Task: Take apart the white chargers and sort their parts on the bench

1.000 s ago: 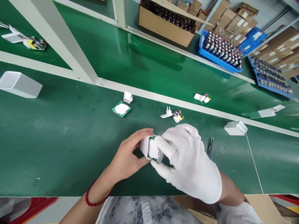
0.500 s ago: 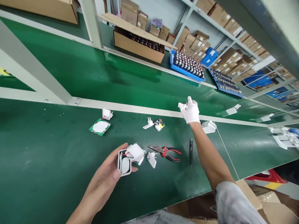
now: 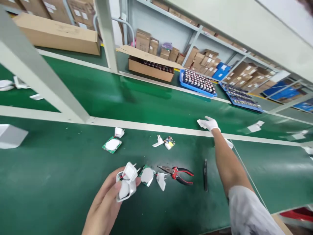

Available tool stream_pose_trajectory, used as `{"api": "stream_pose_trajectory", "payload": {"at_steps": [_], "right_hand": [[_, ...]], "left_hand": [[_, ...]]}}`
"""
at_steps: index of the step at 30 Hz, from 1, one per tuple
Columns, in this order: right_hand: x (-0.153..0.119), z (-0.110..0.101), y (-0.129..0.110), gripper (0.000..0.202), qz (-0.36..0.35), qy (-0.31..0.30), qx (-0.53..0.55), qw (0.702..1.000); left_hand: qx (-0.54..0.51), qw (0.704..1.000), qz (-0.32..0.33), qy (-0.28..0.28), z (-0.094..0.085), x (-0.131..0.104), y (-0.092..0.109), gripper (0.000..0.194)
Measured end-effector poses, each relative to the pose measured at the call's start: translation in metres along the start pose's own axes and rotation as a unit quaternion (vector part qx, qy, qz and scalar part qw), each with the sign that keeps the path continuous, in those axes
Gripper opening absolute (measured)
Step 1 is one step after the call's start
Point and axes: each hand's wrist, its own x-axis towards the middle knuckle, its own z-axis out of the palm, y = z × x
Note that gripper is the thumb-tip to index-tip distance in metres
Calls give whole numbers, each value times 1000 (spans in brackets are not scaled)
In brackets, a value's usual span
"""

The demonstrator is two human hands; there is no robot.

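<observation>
My left hand point(image 3: 107, 199) is bare and closed around a white plastic charger housing point(image 3: 129, 187), its open end facing me. A white plug piece point(image 3: 130, 171) with metal prongs and red wires sits across the opening. My right hand point(image 3: 211, 124), in a white glove, reaches over the green belt with its fingers on a small white plastic piece point(image 3: 201, 123); its details are too small to tell. Beside my left hand lie a green circuit board with a round white pad point(image 3: 147, 175) and a wired white plug point(image 3: 161, 181).
Red-black long-nose pliers point(image 3: 176, 171) and a black pen-like tool point(image 3: 205, 174) lie on the green bench. Further back are another padded board point(image 3: 111, 144) and a small component board point(image 3: 169, 142). A metal rail point(image 3: 141, 129) divides bench from belt; slanted posts point(image 3: 52, 75) stand left.
The view has shifted, showing more of the left side. My right hand has turned, with its fingers now pointing left over the belt. The left hand keeps hold of the housing, now tilted differently.
</observation>
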Motion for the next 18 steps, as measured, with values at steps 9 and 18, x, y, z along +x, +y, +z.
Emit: {"api": "stream_pose_trajectory", "payload": {"at_steps": [9,18], "right_hand": [[-77,12,11,53,-156,-177,10,972],[-225,41,-45,62,-311,-126,84,938]], "left_hand": [[-98,988,56,-110,1,12,-9,41],[-36,984,158,-69,11,14,-21,40]]}}
